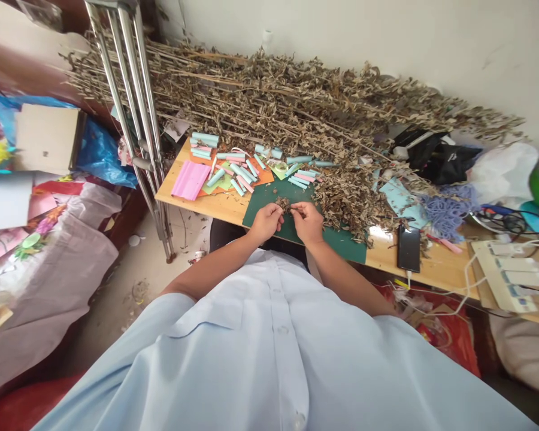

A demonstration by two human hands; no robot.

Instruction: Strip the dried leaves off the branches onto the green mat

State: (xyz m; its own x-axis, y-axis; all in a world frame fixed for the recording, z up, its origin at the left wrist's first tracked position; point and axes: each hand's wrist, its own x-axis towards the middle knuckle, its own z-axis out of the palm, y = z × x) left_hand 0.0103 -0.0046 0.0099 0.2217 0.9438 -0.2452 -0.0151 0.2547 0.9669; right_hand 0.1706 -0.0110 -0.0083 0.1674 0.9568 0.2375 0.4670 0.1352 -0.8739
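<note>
Both my hands meet over a dark green mat (350, 246) at the table's front edge. My left hand (266, 222) has its fingers closed on a small clump of dried leaves (283, 204). From the other side, my right hand (307, 221) pinches the same clump between thumb and fingers. A heap of loose dried leaves (348, 200) lies on the mat just right of my right hand. Beyond my hands are several pale blue and pink paper rolls (245, 173), some resting on orange and green paper sheets.
Long dried stalks (269, 96) lie along the wall. Metal crutches (137, 120) stand at the left, near a pink paper stack (191, 180). On the right are a phone (408, 247) with a cable, blue-purple cord (451, 209) and a power strip (505, 275).
</note>
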